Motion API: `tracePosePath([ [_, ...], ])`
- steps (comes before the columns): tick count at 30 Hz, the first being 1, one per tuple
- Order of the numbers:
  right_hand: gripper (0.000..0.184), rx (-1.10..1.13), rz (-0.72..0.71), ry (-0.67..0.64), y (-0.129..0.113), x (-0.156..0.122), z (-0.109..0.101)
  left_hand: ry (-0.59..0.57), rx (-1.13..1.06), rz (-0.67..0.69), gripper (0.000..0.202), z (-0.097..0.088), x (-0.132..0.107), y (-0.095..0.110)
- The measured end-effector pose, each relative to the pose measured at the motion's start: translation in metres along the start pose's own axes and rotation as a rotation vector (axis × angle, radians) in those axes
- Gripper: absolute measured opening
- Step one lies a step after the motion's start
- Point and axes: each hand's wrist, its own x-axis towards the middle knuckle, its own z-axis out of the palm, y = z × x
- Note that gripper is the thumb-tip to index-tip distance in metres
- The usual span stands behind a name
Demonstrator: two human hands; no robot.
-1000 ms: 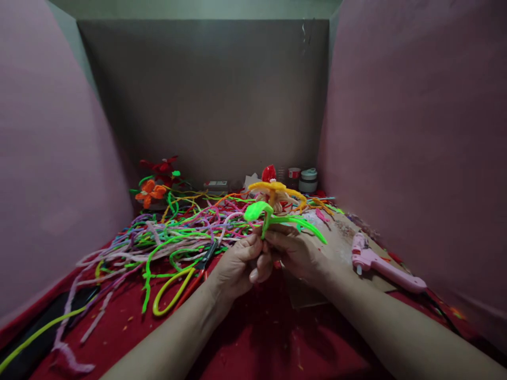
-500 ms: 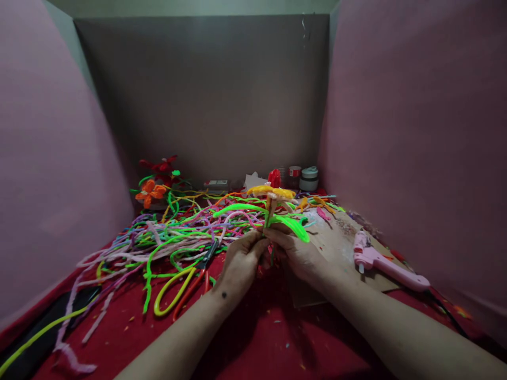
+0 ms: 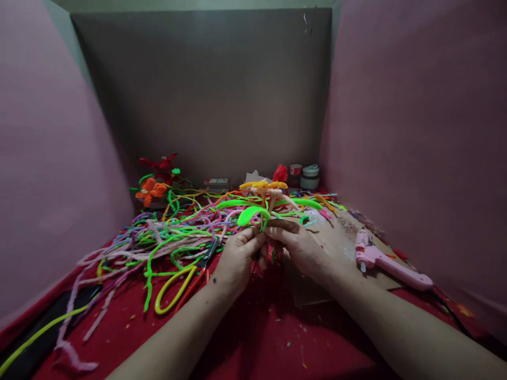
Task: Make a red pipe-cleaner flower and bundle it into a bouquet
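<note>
Both hands meet at the middle, closed round the stem of a pipe-cleaner flower (image 3: 263, 185) with a yellow-orange head and pale pipe-cleaner pieces beneath it. My left hand (image 3: 240, 258) pinches the stem from the left. From the other side, my right hand (image 3: 299, 245) grips it with thumb and fingers. Bright green leaves (image 3: 253, 214) curve out from the stem just above the fingers. A red flower head (image 3: 280, 173) shows behind; whether it belongs to the held piece I cannot tell. The lower stem is mostly hidden by the fingers.
Loose pipe cleaners (image 3: 130, 253) are heaped at the left and centre. Scissors (image 3: 174, 290) with yellow and red handles lie by my left forearm. A pink glue gun (image 3: 390, 264) rests on cardboard (image 3: 336, 240) at right. Finished-looking flowers (image 3: 150, 191) and jars (image 3: 309, 178) stand at the back.
The flower has turned in my hands: its head has shifted slightly left, and one green leaf now curls toward the left in front. The hands stay together on the stem.
</note>
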Motion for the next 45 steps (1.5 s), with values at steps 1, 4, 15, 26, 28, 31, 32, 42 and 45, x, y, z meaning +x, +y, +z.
tracePosePath([
  [1, 0.017, 0.009, 0.011, 0.012, 0.0, 0.0, 0.0, -0.008, -0.041, -0.014, 0.03, 0.0, 0.0, 0.0],
  [4, 0.016, 0.039, 0.027, 0.006, -0.002, 0.0, -0.001, -0.035, -0.19, -0.06, 0.024, 0.0, -0.001, 0.0],
  [15, 0.009, 0.195, 0.054, -0.127, 0.003, -0.001, -0.003, -0.301, -0.433, -0.166, 0.013, -0.006, -0.002, -0.002],
  [26, 0.01, 0.014, -0.024, 0.048, -0.001, -0.004, 0.005, 0.038, 0.294, 0.182, 0.013, 0.0, 0.001, -0.013],
  [28, 0.012, -0.036, -0.032, 0.037, -0.003, -0.005, 0.008, 0.068, 0.316, 0.185, 0.017, -0.001, 0.001, -0.015],
  [31, 0.02, -0.061, -0.024, -0.075, -0.004, -0.006, 0.009, 0.017, 0.225, 0.127, 0.022, -0.002, 0.003, -0.012],
  [32, 0.021, -0.058, -0.024, -0.104, -0.003, -0.006, 0.009, -0.003, 0.187, 0.109, 0.023, -0.003, 0.003, -0.011],
  [42, 0.015, 0.054, 0.027, -0.137, 0.006, -0.003, -0.001, -0.108, -0.242, -0.065, 0.021, -0.001, 0.003, -0.009],
  [45, 0.016, 0.097, 0.018, -0.112, 0.007, -0.001, -0.001, -0.098, -0.329, -0.066, 0.02, 0.002, 0.001, -0.007],
])
